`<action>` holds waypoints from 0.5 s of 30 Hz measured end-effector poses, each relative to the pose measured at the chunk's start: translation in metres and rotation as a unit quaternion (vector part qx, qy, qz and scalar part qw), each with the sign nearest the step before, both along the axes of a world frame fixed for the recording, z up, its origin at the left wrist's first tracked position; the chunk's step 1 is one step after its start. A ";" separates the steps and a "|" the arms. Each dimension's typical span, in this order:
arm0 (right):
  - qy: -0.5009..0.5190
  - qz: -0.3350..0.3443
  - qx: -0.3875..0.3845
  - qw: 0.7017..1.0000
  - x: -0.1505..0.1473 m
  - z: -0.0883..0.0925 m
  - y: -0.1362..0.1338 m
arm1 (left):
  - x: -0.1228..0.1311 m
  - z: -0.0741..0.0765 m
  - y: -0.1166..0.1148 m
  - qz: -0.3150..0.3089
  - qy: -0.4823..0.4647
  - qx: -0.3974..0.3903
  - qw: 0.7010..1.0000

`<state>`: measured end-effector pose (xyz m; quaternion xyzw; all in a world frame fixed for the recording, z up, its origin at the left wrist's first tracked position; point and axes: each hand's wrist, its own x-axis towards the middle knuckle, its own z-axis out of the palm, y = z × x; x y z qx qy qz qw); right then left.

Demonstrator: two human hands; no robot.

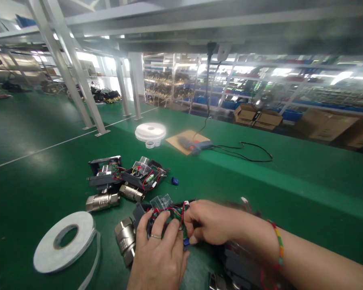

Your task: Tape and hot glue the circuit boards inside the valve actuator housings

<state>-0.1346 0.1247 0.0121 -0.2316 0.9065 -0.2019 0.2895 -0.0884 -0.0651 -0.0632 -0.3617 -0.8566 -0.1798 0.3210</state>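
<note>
Left hand [159,257] and right hand [211,227] grip one wired valve assembly [125,238].

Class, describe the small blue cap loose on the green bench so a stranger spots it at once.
Start at the green bench, then find the pile of wired valve units near its middle. Just right of that pile lies the blue cap, alone on the mat: small, solid blue, no wires attached.

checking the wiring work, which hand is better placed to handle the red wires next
Right, probably: the right hand pinches the thin red wires at the dark plastic housing, while the left hand is wrapped over that housing, steadying it.
</note>
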 end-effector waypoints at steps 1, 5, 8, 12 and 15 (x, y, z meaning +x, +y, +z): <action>-0.004 -0.003 0.002 1.000 -0.001 0.000 -0.001 | 0.000 0.000 0.000 0.000 0.000 0.000 1.000; -0.024 -0.017 0.019 0.999 -0.005 0.002 -0.006 | 0.000 0.000 0.001 0.007 -0.020 -0.006 1.000; -0.029 -0.030 0.042 0.998 -0.008 0.005 -0.012 | 0.002 -0.001 0.001 0.006 -0.018 -0.003 1.000; -0.023 -0.035 0.061 0.997 -0.009 0.006 -0.015 | 0.002 -0.001 0.001 -0.003 -0.005 0.027 1.000; -0.015 -0.024 0.046 0.999 -0.003 0.009 -0.009 | 0.002 0.001 0.001 -0.019 0.002 0.037 0.999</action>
